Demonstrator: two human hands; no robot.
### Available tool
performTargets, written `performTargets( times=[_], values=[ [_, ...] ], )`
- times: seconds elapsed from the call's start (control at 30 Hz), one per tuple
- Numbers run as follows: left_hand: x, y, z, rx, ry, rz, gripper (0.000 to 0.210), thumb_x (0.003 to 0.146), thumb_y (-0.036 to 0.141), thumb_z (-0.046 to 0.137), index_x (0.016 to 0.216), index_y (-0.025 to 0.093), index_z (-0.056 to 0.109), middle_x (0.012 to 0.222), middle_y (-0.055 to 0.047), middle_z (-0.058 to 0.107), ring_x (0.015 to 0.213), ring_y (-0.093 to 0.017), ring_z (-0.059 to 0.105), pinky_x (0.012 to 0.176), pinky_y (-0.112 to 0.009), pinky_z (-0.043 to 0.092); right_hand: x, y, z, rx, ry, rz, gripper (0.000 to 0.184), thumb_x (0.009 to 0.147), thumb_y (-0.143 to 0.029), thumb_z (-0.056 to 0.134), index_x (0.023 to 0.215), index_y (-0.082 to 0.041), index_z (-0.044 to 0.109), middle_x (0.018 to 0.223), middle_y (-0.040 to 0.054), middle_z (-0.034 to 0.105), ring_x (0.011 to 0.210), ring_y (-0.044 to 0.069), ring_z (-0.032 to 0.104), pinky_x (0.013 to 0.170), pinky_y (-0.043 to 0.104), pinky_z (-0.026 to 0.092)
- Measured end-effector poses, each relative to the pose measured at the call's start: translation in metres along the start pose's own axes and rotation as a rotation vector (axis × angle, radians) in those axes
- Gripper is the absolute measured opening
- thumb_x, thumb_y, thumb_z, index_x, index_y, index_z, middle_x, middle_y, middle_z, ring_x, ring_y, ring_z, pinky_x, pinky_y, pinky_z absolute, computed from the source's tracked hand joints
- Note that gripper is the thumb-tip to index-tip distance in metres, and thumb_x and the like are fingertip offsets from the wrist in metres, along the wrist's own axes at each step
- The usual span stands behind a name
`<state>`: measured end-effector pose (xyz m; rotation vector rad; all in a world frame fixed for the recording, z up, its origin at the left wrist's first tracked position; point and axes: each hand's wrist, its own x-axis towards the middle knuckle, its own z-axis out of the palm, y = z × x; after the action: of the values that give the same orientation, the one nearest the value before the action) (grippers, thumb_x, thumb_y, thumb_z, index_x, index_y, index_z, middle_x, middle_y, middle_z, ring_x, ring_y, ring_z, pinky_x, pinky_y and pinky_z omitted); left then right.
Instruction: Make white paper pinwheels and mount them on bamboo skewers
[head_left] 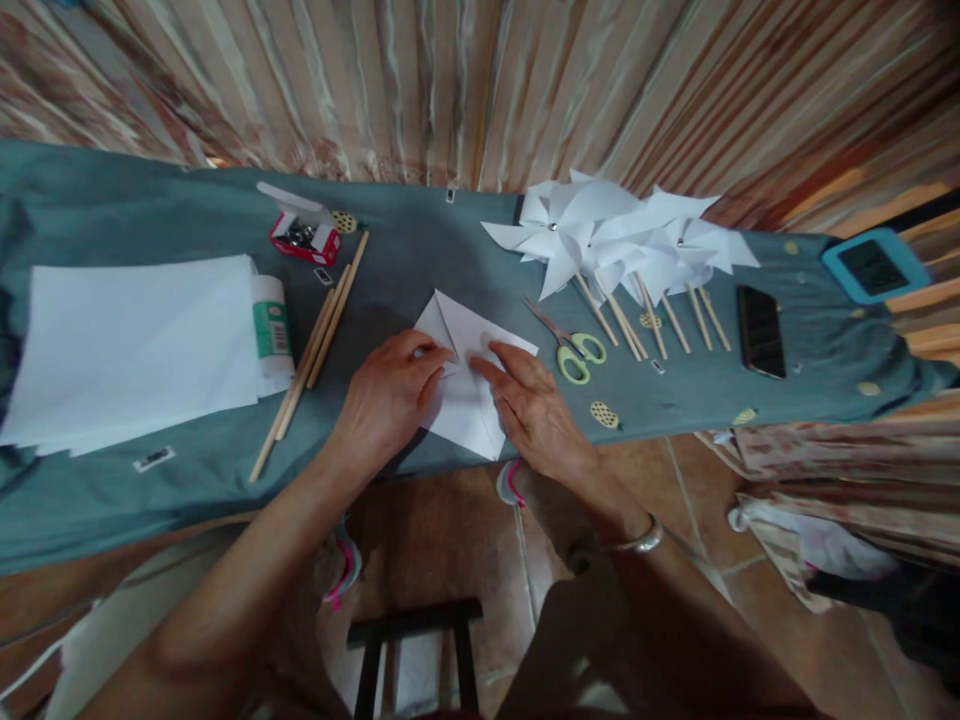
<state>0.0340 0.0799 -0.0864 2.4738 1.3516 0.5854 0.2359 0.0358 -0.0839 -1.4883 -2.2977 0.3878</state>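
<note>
A white paper square point(472, 400) with crease lines and cut slits lies turned cornerwise on the cloth in front of me. My left hand point(394, 390) pinches a flap of it at the left, thumb and forefinger together near the middle. On the right half of the sheet rests my right hand point(536, 410), its fingers apart and lightly bent, pressing the paper down. To the right of the sheet lie scissors point(574, 355) with light green handles. Wooden sticks point(319, 340) lie to the left, beyond my left hand.
A stack of white paper point(135, 350) and a green-white bottle point(271, 330) lie left. Behind is an open red box of pins point(304, 238). Finished paper pinwheels point(615, 235) on sticks are piled back right, near a phone point(760, 332) and a blue-framed device point(874, 265).
</note>
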Motion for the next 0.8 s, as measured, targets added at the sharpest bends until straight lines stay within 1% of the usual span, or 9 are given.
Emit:
performTargets(
  times=[0.2,0.4,0.53,0.63,0.8],
  values=[
    [0.0012,0.0019,0.0002,-0.044,0.014,-0.009,0.024,0.09,0.016,0.048,0.102,0.016,0.07,0.104,-0.01,0.066,0.096,-0.022,0.063,0.086,-0.034,0.052,-0.0003,-0.0003,0.0006,-0.025,-0.019,0.009,0.044,0.094,-0.012,0.037,0.135,-0.016,0.052,0.147,0.0142,0.043,0.138,0.027,0.037,0.111,0.05,0.038],
    [0.0006,-0.0006,0.0022,-0.059,0.051,-0.015,0.024,0.091,0.018,0.047,0.096,0.019,0.07,0.101,-0.007,0.067,0.093,-0.021,0.064,0.084,-0.033,0.053,-0.0001,0.0,0.0006,-0.035,-0.022,0.005,0.044,0.094,-0.013,0.036,0.135,-0.017,0.051,0.146,0.0139,0.044,0.138,0.026,0.037,0.112,0.049,0.037],
    [0.0016,-0.0016,0.0033,-0.077,0.069,-0.023,0.025,0.091,0.021,0.046,0.096,0.02,0.07,0.101,-0.007,0.067,0.092,-0.02,0.064,0.083,-0.032,0.053,-0.0001,-0.0001,0.0011,-0.031,-0.02,0.006,0.043,0.095,-0.014,0.036,0.135,-0.017,0.051,0.146,0.0144,0.044,0.138,0.027,0.036,0.111,0.049,0.037],
    [0.0029,-0.0011,0.0039,-0.073,0.067,-0.037,0.026,0.092,0.022,0.045,0.097,0.02,0.07,0.101,-0.006,0.067,0.093,-0.02,0.065,0.084,-0.033,0.053,-0.0003,0.0003,0.0016,-0.027,-0.017,0.004,0.043,0.095,-0.015,0.036,0.135,-0.016,0.051,0.147,0.0145,0.043,0.138,0.027,0.036,0.111,0.05,0.037],
    [0.0051,-0.0002,0.004,-0.063,0.038,-0.049,0.025,0.091,0.022,0.046,0.097,0.019,0.071,0.101,-0.008,0.067,0.093,-0.021,0.065,0.084,-0.034,0.052,-0.0007,0.0002,0.0018,-0.021,-0.015,0.014,0.043,0.096,-0.016,0.037,0.136,-0.019,0.051,0.147,0.0132,0.044,0.139,0.027,0.036,0.112,0.05,0.037]
  ],
)
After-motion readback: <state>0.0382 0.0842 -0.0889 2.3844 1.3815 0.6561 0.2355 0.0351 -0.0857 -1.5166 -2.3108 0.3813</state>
